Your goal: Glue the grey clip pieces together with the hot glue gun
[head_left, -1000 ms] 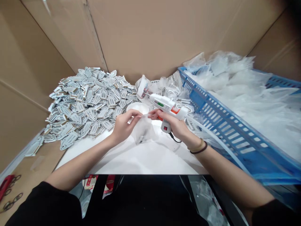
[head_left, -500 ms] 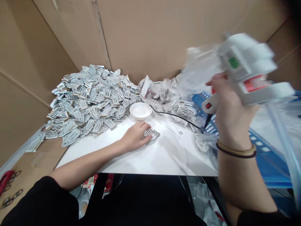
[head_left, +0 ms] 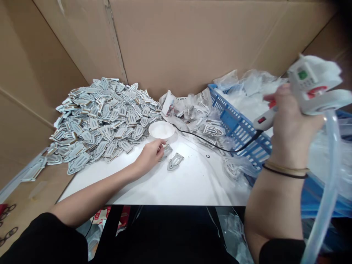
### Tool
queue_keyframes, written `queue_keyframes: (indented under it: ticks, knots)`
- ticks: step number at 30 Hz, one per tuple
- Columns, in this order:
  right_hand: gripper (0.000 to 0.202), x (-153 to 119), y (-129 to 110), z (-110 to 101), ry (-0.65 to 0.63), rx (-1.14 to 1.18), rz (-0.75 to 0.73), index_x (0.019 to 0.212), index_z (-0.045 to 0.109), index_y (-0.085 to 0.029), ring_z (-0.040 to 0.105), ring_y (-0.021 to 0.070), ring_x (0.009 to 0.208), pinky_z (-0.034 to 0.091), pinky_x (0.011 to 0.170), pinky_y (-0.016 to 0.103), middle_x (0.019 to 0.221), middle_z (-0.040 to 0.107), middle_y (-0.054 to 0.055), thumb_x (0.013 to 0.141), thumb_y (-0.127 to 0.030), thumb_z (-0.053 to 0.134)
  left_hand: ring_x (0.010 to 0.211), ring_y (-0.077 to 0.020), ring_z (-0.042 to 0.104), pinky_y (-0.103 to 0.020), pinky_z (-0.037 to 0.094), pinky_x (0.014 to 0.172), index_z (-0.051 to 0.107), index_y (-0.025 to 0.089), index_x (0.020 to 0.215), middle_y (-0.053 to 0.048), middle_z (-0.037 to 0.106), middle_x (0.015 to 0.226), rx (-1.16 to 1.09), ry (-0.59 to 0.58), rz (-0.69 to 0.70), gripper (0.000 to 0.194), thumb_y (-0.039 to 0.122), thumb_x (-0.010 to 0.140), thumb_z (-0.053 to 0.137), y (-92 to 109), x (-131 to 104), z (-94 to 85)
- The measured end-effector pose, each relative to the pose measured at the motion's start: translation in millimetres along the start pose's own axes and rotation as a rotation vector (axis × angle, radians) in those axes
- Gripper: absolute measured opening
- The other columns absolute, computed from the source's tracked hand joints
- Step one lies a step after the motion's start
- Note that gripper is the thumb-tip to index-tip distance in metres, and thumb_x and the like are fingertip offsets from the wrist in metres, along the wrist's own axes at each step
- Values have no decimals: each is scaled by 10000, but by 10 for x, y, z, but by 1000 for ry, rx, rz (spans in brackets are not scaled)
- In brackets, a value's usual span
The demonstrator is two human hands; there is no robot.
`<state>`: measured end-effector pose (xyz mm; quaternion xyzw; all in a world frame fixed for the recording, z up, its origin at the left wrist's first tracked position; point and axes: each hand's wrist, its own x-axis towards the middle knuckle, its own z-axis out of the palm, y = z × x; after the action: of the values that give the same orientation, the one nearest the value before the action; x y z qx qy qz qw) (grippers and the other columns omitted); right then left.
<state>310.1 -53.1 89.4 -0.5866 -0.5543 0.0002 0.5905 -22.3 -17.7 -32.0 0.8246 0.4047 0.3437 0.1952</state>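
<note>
My left hand [head_left: 151, 156] rests low over the white table, its fingers curled at the edge of a grey arch-shaped piece [head_left: 166, 150]. Beside it, apart from the hand, a second arch-shaped piece [head_left: 175, 161] lies flat. In my right hand [head_left: 288, 121], raised at the right, is a white hot glue gun [head_left: 310, 84] with a green display and red parts. A long translucent glue stick [head_left: 328, 176] hangs from its rear. A white bowl [head_left: 161, 130] stands just beyond my left hand.
A large heap of similar pieces [head_left: 107, 121] covers the table's left and back. Bagged pieces [head_left: 203, 121] lie behind at the centre. A blue basket [head_left: 239, 126] with clear plastic bags is at the right. The gun's black cable [head_left: 198, 138] crosses the table. Cardboard walls [head_left: 192, 44] enclose the back.
The right hand has carried the glue gun further right, uncovering the basket. My left hand has shifted slightly left; one arch-shaped piece now lies uncovered beside it.
</note>
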Motion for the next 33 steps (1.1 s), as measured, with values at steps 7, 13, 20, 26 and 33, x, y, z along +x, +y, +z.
queue_keyframes:
  ticks: [7, 13, 20, 26, 33]
  knots:
    - [363, -275, -488, 350, -333, 180, 170, 952, 658, -231, 648, 179, 680, 397, 543, 297, 966, 724, 78, 903, -584, 591, 652, -187, 621, -320, 479, 613, 603, 218, 940, -19, 669, 788, 70, -33, 12, 138, 136, 894, 502, -9, -5, 9]
    - [440, -605, -322, 708, -671, -39, 288, 590, 545, -198, 444, 131, 453, 318, 500, 293, 440, 497, 6, 883, -524, 590, 819, -246, 638, -372, 492, 694, 593, 216, 956, -62, 689, 885, 207, -24, 54, 67, 238, 916, 543, 122, -20, 30]
    - [386, -807, -166, 870, -711, -48, 280, 664, 577, -209, 459, 152, 472, 326, 523, 307, 438, 486, -14, 899, -515, 567, 975, -274, 596, -422, 505, 852, 652, 220, 1011, -98, 632, 1057, 197, -197, 197, 150, 274, 880, 604, 286, -25, 93]
    - [429, -826, 39, 870, -608, 17, 300, 702, 650, -217, 464, 167, 444, 337, 495, 316, 437, 471, -24, 873, -605, 583, 998, -254, 606, -401, 492, 912, 682, 238, 961, -82, 657, 1045, 54, -339, 267, 280, 96, 766, 539, 182, 33, -36]
    - [449, -866, 34, 838, -611, -17, 263, 660, 628, -223, 463, 173, 469, 346, 510, 324, 451, 468, -11, 883, -608, 567, 1025, -218, 628, -350, 475, 931, 680, 243, 982, -65, 689, 1078, 49, -479, 405, 311, 71, 771, 531, 119, 99, -213]
